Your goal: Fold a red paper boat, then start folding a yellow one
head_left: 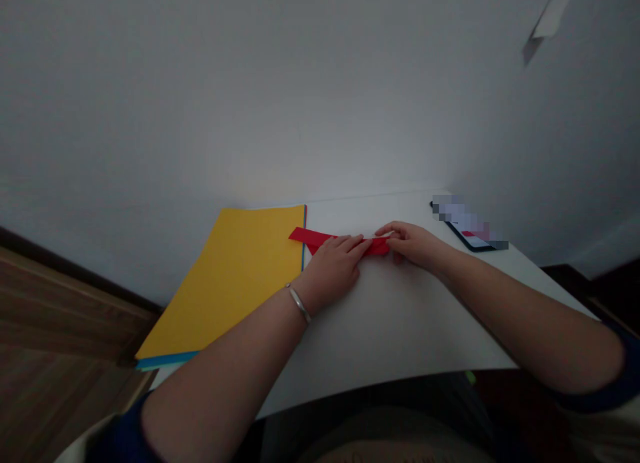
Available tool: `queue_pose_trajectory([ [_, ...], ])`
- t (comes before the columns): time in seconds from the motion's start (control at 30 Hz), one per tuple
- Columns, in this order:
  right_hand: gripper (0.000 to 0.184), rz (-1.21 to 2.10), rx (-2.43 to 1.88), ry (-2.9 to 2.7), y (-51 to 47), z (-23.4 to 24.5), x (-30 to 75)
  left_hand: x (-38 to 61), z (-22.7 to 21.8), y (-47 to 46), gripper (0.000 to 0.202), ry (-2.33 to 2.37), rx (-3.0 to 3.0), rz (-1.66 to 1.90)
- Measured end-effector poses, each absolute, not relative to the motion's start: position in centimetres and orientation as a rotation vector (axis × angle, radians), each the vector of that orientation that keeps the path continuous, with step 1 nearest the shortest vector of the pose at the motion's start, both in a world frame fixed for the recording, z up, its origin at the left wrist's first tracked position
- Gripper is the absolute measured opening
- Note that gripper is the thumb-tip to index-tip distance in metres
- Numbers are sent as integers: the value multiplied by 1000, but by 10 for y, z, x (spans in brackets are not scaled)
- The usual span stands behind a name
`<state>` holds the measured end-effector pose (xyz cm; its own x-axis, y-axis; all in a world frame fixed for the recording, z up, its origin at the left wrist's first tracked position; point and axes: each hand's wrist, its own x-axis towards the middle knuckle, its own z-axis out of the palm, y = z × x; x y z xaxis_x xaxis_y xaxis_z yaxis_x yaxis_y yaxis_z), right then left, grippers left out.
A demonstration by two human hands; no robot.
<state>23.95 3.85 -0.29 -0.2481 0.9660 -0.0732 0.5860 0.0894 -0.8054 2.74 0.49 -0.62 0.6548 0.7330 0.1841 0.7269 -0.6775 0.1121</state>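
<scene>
A folded strip of red paper lies across the white table, its left end over the edge of the yellow paper stack. My left hand rests flat on the middle of the red paper, fingers stretched out and pointing right. A silver bracelet circles that wrist. At the paper's right end, my right hand pinches the red paper between thumb and fingers. Part of the paper's middle is hidden under my left fingers.
The yellow paper stack, with blue and other sheets beneath, covers the table's left side. A phone or tablet lies at the back right. The white table meets a plain wall behind.
</scene>
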Motion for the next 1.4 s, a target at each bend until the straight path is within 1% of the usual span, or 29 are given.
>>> queue_pose_trajectory([
  [0.07, 50, 1030, -1499, -1901, 38, -3, 241, 27, -8, 7, 55, 1251, 2837, 319],
  [0.1, 55, 1017, -1480, -1938, 39, -4, 241, 26, -9, 8, 55, 1249, 2836, 317],
  [0.13, 55, 983, -1459, -1994, 39, -5, 242, 26, -9, 8, 54, 1247, 2831, 314],
  [0.2, 46, 828, -1417, -2121, 40, -8, 243, 27, -10, 9, 54, 1247, 2812, 306],
  [0.3, 24, 505, -1306, -2292, 43, -10, 247, 27, -9, 11, 52, 1233, 2792, 297],
  [0.37, 15, 336, -1218, -2398, 44, -9, 249, 28, -8, 11, 50, 1205, 2791, 326],
  [0.47, 13, 159, -1161, -2560, 42, -4, 250, 27, -7, 11, 47, 1148, 2800, 396],
  [0.57, 15, 49, -1232, -2611, 38, 3, 248, 27, -5, 11, 44, 1117, 2807, 438],
  [0.83, 17, 95, -1403, -2555, 31, 7, 243, 27, -1, 11, 28, 1165, 2769, 476],
  [0.93, 19, 125, -1475, -2499, 32, 5, 242, 28, 2, 9, 28, 1143, 2768, 470],
  [1.27, 20, 255, -1596, -2401, 37, 2, 241, 29, 6, 5, 24, 1160, 2771, 444],
  [1.4, 20, 303, -1603, -2377, 40, -1, 243, 30, 8, 3, 28, 1179, 2747, 417],
])
